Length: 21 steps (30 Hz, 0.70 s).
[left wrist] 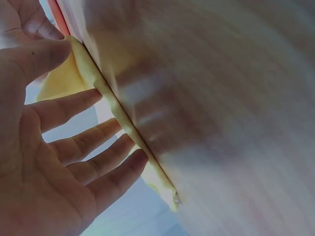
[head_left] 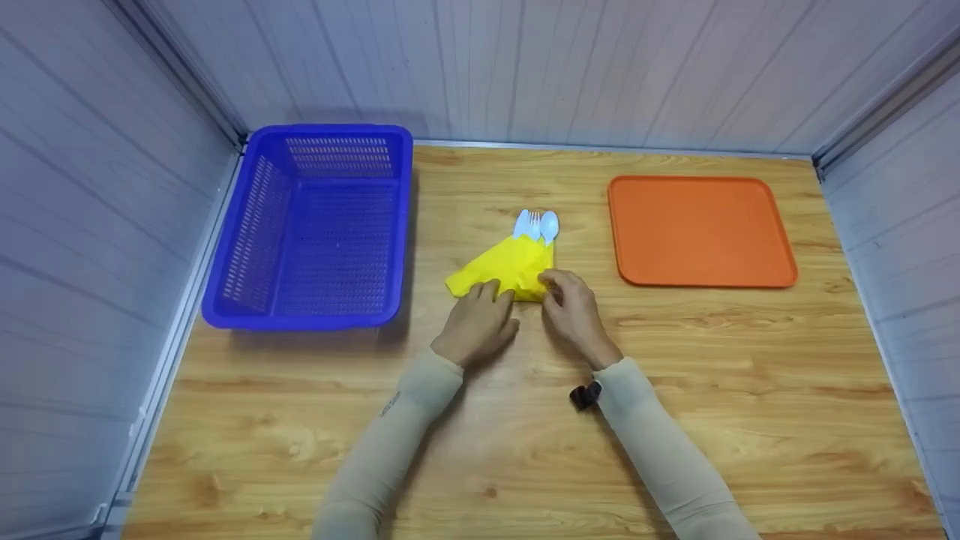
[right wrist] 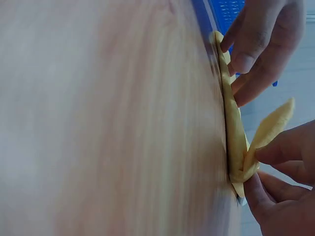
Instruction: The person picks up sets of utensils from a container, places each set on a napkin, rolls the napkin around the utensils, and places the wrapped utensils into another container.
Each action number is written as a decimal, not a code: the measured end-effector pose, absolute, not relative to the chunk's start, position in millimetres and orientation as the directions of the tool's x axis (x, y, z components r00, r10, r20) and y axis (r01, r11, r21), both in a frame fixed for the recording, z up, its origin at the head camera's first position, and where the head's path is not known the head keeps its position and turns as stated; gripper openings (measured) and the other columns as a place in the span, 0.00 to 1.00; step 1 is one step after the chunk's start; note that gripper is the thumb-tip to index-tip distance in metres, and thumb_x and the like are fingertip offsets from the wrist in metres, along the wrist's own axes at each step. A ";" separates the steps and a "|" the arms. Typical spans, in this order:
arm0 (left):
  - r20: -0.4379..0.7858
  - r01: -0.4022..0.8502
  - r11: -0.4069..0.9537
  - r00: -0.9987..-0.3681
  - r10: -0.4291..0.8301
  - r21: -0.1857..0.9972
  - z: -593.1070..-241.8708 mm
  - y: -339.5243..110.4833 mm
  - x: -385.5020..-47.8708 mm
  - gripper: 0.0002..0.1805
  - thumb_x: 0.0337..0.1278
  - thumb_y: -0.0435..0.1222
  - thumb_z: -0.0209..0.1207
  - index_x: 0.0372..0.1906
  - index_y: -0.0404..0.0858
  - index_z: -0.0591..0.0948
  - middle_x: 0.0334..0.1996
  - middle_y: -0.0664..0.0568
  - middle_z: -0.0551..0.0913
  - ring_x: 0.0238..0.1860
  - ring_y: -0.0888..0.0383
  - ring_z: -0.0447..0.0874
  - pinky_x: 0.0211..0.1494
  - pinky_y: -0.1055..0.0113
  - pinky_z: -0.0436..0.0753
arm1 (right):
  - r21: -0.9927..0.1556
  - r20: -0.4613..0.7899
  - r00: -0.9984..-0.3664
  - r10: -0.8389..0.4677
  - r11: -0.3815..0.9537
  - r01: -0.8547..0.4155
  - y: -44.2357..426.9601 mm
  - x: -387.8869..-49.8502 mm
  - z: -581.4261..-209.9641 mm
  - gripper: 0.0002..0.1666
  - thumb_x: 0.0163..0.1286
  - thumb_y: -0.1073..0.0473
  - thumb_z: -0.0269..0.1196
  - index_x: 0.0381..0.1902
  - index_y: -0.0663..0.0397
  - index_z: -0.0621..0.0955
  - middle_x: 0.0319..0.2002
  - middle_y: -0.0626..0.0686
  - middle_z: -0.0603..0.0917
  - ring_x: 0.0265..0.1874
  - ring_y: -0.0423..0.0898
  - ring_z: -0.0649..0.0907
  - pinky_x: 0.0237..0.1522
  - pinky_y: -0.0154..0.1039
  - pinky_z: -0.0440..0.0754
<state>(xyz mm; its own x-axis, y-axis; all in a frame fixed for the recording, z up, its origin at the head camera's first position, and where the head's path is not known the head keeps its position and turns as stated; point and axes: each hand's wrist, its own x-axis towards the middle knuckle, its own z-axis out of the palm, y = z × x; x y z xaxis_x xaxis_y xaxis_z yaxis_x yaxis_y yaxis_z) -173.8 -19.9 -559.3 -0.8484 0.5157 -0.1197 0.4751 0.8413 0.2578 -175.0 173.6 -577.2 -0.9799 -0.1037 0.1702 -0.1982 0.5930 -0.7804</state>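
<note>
A yellow napkin (head_left: 501,262) lies folded around a white plastic knife (head_left: 520,224), fork (head_left: 534,225) and spoon (head_left: 550,225). Their upper ends stick out at the far side, and the napkin hides the rest. My left hand (head_left: 476,322) rests its fairly straight, spread fingertips on the napkin's near left part. At the near right, my right hand (head_left: 576,311) pinches a raised flap of it between thumb and fingers. That flap of the napkin (right wrist: 270,127) stands up in the right wrist view.
A blue plastic basket (head_left: 403,247) with slotted walls stands on the left of the wooden table (head_left: 495,450). To the right lies a flat orange tray (head_left: 701,232). Pale panel walls (head_left: 510,67) enclose the table at the back and both sides.
</note>
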 end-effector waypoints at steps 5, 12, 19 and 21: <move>-0.104 0.465 0.848 -0.858 0.503 0.255 -559.9 -19.6 -172.6 0.27 0.70 0.48 0.54 0.65 0.34 0.75 0.65 0.36 0.71 0.65 0.39 0.68 0.64 0.49 0.73 | -0.682 0.227 -0.965 -0.131 0.686 -0.253 168.7 -174.7 -576.9 0.15 0.66 0.75 0.61 0.50 0.66 0.82 0.51 0.63 0.82 0.52 0.59 0.78 0.56 0.52 0.76; 0.207 0.419 0.905 -0.894 0.397 0.073 -550.4 -7.5 -153.9 0.14 0.65 0.41 0.60 0.38 0.31 0.81 0.36 0.42 0.77 0.38 0.46 0.77 0.36 0.58 0.82 | -0.614 0.223 -0.962 -0.157 0.744 -0.263 162.7 -174.5 -574.1 0.13 0.66 0.74 0.62 0.49 0.68 0.81 0.52 0.65 0.81 0.54 0.61 0.77 0.58 0.51 0.75; 0.010 0.604 0.796 -0.797 0.605 -0.042 -552.2 8.7 -144.4 0.29 0.72 0.43 0.53 0.70 0.32 0.70 0.71 0.39 0.68 0.69 0.45 0.67 0.66 0.52 0.73 | -0.576 0.178 -0.973 -0.146 0.786 -0.224 160.2 -176.8 -569.5 0.13 0.68 0.72 0.62 0.50 0.68 0.81 0.52 0.64 0.79 0.54 0.61 0.76 0.59 0.50 0.75; -0.114 0.587 0.809 -0.805 0.582 -0.019 -554.6 10.6 -145.0 0.34 0.72 0.48 0.53 0.75 0.34 0.64 0.75 0.41 0.60 0.74 0.46 0.60 0.69 0.49 0.67 | -0.572 0.159 -0.975 -0.155 0.790 -0.219 160.0 -177.7 -568.4 0.13 0.68 0.72 0.62 0.51 0.68 0.81 0.53 0.64 0.78 0.55 0.60 0.75 0.60 0.49 0.75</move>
<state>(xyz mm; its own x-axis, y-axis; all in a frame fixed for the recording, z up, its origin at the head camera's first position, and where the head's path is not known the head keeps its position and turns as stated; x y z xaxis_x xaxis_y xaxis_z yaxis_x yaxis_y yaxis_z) -145.0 10.6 -554.6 -0.8054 0.5817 -0.1138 0.5871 0.8093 -0.0191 -177.7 160.0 -568.4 -0.9750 -0.1553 0.1590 -0.2191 0.7904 -0.5720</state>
